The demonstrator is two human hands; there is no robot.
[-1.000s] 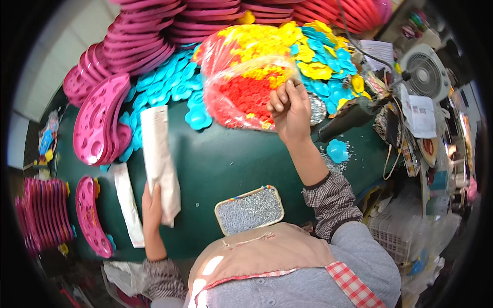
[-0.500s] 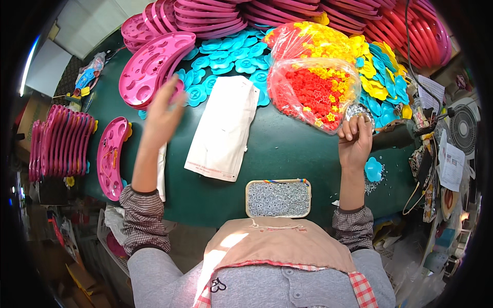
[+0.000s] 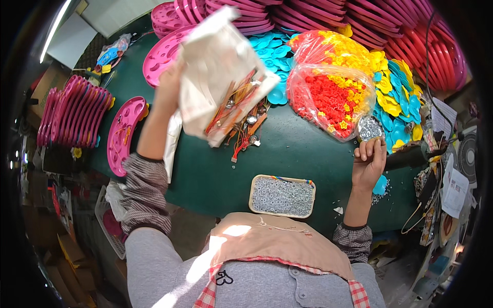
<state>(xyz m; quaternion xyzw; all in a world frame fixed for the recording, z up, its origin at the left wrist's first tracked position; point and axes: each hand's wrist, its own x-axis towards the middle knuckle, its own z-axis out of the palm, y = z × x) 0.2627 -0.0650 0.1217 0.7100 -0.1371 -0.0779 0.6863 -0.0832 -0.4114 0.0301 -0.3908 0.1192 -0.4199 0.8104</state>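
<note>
My left hand (image 3: 170, 84), blurred by motion, has its fingers closed on a white paper bag (image 3: 208, 84) and holds it tilted above the table. At the bag's lower right edge lies a bundle of small wired electronic parts (image 3: 246, 115), with orange and red wires, round silvery pieces and a red connector. My right hand (image 3: 368, 161) is raised at the right with its fingers curled inward. Whatever those fingers hold, if anything, is hidden. Just beyond it stands a round dish of small silvery pieces (image 3: 370, 128).
A tray of small metal and clear pieces (image 3: 282, 196) sits near my apron. A plastic bag of red and yellow stars (image 3: 331, 95), blue flower shapes (image 3: 277, 95) and stacked pink curved trays (image 3: 318, 18) crowd the far side. Another pink tray (image 3: 119, 146) lies left.
My left hand has gripped the white paper bag and lifted and tilted it, and the wired parts now show at its edge. My right hand stays near the dish, fingers curled.
</note>
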